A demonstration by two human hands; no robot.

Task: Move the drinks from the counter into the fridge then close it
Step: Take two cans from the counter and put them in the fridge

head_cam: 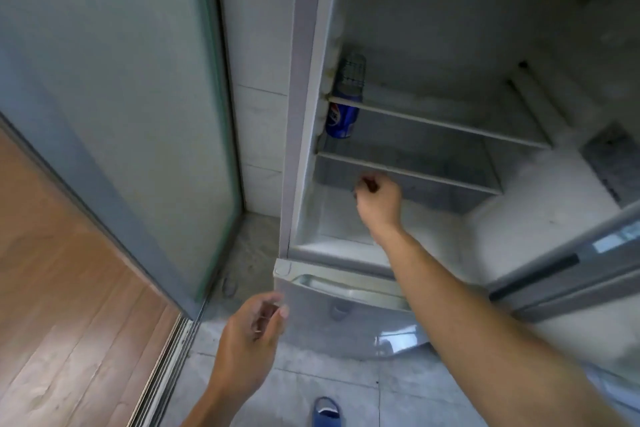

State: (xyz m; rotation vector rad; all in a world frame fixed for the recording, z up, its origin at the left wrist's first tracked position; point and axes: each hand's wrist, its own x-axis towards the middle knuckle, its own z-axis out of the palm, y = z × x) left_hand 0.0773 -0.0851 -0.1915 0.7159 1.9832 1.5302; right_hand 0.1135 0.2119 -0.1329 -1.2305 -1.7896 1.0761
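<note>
Well above right grip (pixel 377 199): can (pixel 341 114)

can (pixel 341 118) in fridge (pixel 433 28) far left, between two shelves

Dim, even daylight; soft overall blur, wide-angle bending at edges; glare patch on glossy grey lower fridge door (pixel 391 340).

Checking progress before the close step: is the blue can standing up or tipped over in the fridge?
Upright. The blue can stands at the far left behind the upper shelf rail.
</note>
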